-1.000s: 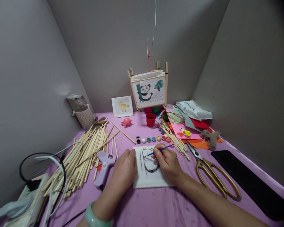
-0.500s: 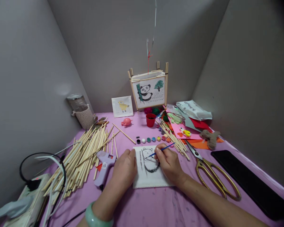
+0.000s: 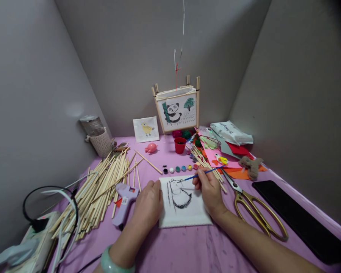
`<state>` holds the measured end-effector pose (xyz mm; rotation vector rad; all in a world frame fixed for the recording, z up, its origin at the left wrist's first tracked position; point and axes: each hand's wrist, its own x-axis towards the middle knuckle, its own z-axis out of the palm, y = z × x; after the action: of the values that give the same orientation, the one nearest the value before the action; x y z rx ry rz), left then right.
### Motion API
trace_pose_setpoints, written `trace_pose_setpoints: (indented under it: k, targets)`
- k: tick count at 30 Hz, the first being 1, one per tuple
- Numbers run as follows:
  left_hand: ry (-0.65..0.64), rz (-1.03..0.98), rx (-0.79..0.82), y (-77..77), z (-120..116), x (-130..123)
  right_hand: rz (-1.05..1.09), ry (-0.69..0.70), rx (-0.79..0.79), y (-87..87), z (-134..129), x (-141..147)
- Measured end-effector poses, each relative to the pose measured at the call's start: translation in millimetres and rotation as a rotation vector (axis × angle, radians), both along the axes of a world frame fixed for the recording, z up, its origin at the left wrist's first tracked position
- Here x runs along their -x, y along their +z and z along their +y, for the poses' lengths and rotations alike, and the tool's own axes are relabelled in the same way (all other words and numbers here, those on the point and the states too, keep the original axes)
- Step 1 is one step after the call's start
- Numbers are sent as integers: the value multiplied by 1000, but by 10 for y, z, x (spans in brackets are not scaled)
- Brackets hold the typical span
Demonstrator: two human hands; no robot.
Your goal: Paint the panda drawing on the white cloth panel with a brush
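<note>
A small white canvas [image 3: 184, 221] lies flat in front of me, with a black line drawing of a panda [image 3: 182, 201] and upright strokes on its left part. At its left edge my left hand [image 3: 149, 203] is closed along the side, thumb by the upper corner. My right hand [image 3: 210, 191] pinches a thin blue paintbrush [image 3: 191, 177] over the right side of the canvas. The brush tip is at the panda's head, near the top; whether it touches the surface I cannot tell. Paint pots [image 3: 177, 169] in a row sit just behind the canvas.
A lilac glue gun [image 3: 125, 204] and many wooden sticks [image 3: 108, 185] lie left. Right are gold-handled scissors [image 3: 247, 201] and a long black object [image 3: 290, 216]. Behind stand a red cup [image 3: 180, 146], a chick picture [image 3: 146, 129] and a hanging panda lantern [image 3: 177, 110].
My right hand has shifted right and slightly up, taking the brush tip from the panda's lower face to the upper head. My left hand stays by the canvas edge. The view has shifted slightly.
</note>
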<state>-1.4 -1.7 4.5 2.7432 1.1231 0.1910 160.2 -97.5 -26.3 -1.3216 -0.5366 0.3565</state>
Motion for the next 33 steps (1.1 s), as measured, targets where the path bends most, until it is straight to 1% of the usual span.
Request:
trace_pose_setpoints:
  k: [6,10,13,17,23,29,33]
  targets:
    - [13,26,4,23,-11,-10,119,5,-3,-9,25,-8]
    - [11,34,-2,30,-15,-12,136,-3,22,-27,39,-33]
    - [5,29,-3,28,-13,-6,105,0,59,-49,41,-30]
    - [1,27,-14,23,-9,3,7,43,97,-75,34,6]
    - [3,35,-7,31,-13,-9,-75,105,106,-82,26,30]
    - [8,43,-14,36,-10,-19,-150,218,96,-64,-4,53]
    - [5,40,-5,38,-10,-11,-216,220,126,-67,-15,66]
